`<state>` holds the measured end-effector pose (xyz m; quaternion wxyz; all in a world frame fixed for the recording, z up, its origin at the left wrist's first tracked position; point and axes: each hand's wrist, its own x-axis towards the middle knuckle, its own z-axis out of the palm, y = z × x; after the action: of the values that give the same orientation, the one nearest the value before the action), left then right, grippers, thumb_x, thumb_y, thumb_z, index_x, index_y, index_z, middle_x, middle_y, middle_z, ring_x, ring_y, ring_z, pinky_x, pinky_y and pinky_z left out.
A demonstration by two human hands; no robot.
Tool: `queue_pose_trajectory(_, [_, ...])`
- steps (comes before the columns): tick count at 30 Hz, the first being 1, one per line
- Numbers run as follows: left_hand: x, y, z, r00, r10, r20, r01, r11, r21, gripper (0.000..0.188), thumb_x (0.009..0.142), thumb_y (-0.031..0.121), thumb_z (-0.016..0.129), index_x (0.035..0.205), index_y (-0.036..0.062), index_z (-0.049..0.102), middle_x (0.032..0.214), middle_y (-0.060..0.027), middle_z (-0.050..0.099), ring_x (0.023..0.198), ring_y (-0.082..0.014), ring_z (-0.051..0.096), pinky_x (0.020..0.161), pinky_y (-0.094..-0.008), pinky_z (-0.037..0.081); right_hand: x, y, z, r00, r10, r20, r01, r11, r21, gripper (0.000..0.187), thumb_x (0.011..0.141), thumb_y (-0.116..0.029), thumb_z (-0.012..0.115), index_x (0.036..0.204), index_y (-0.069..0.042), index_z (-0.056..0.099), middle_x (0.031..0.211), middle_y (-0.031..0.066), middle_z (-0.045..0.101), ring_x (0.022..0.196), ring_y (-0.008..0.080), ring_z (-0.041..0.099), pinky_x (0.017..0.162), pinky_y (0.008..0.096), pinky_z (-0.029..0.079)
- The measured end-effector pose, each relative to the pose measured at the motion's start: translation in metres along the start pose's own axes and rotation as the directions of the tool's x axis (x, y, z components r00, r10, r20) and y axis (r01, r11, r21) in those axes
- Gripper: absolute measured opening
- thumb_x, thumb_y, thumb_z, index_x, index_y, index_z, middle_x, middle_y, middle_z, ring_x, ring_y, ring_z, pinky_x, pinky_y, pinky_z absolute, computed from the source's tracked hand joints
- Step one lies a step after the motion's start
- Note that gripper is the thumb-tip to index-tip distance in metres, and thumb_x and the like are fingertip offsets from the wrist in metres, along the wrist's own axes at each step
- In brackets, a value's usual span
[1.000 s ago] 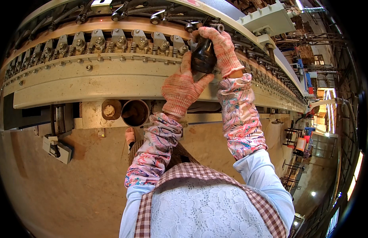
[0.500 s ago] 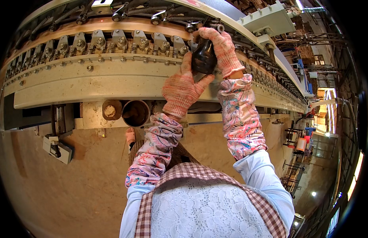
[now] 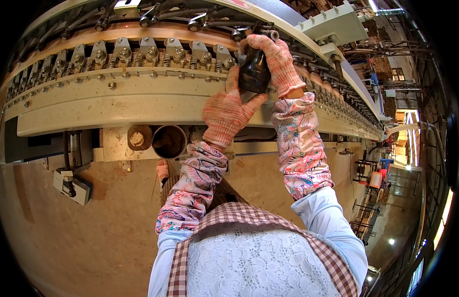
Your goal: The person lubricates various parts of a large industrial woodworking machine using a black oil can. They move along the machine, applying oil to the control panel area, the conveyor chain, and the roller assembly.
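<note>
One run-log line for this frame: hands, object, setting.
left hand: supports dark glossy bottle from below | right hand: grips bottle top | setting: long beige machine rail, bolted metal brackets

My right hand (image 3: 276, 62) grips a dark bottle (image 3: 253, 74) against the long machine rail (image 3: 115, 101); my left hand (image 3: 224, 114) cups the bottle from just below.
</note>
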<state>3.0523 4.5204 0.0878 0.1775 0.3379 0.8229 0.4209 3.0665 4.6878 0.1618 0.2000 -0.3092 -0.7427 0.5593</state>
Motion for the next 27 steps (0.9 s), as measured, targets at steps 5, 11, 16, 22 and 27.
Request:
queue_pose_trajectory(5, [-0.001, -0.003, 0.002, 1.000, 0.003, -0.020, -0.003, 1.000, -0.012, 0.101, 0.076, 0.079, 0.067, 0.153, 0.0185, 0.040, 0.073, -0.0069, 0.072, 0.068, -0.0302, 0.073, 0.061, -0.0421, 0.057, -0.002, -0.003, 0.003, 1.000, -0.008, -0.018, 0.008, 1.000, -0.029, 0.033, 0.085, -0.033, 0.071, 0.097, -0.003, 0.079, 0.089, 0.0053, 0.073, 0.079, 0.0145, 0.066, 0.077, 0.0290, 0.054])
queue_pose_trajectory(11, [0.000, -0.001, 0.002, 1.000, 0.000, -0.017, -0.001, 0.999, -0.048, 0.100, 0.076, 0.079, 0.067, 0.152, 0.0203, 0.041, 0.074, -0.0065, 0.072, 0.068, -0.0302, 0.072, 0.062, -0.0422, 0.057, 0.000, -0.004, 0.001, 0.996, 0.075, -0.041, -0.077, 0.996, -0.044, 0.035, 0.080, -0.036, 0.076, 0.096, -0.004, 0.078, 0.089, 0.0049, 0.072, 0.080, 0.0148, 0.065, 0.078, 0.0303, 0.053])
queue_pose_trajectory(16, [0.000, -0.002, 0.002, 1.000, -0.001, -0.012, 0.000, 0.999, -0.034, 0.100, 0.076, 0.079, 0.067, 0.152, 0.0205, 0.040, 0.074, -0.0072, 0.072, 0.068, -0.0309, 0.072, 0.061, -0.0425, 0.056, -0.003, -0.006, 0.005, 0.999, 0.010, -0.037, -0.012, 0.998, -0.055, 0.033, 0.089, -0.033, 0.068, 0.094, -0.002, 0.077, 0.087, 0.0051, 0.072, 0.076, 0.0128, 0.064, 0.074, 0.0275, 0.053])
queue_pose_trajectory(22, [-0.001, -0.007, 0.010, 0.987, 0.079, -0.143, -0.087, 0.995, -0.054, 0.098, 0.077, 0.079, 0.066, 0.152, 0.0216, 0.040, 0.071, -0.0095, 0.071, 0.065, -0.0320, 0.071, 0.058, -0.0437, 0.055, -0.005, -0.014, 0.007, 0.999, 0.025, -0.021, -0.025, 1.000, 0.013, 0.035, 0.076, -0.037, 0.080, 0.091, -0.005, 0.077, 0.085, 0.0026, 0.071, 0.079, 0.0150, 0.064, 0.076, 0.0306, 0.051])
queue_pose_trajectory(27, [-0.003, -0.008, 0.017, 0.962, 0.144, -0.231, -0.150, 0.989, -0.010, 0.095, 0.075, 0.082, 0.065, 0.145, 0.0205, 0.047, 0.060, -0.0120, 0.064, 0.052, -0.0323, 0.066, 0.046, -0.0425, 0.050, -0.006, -0.006, -0.001, 0.999, 0.005, -0.032, -0.006, 0.999, -0.050, 0.032, 0.082, -0.034, 0.075, 0.096, -0.006, 0.078, 0.089, 0.0014, 0.072, 0.081, 0.0117, 0.064, 0.077, 0.0291, 0.052])
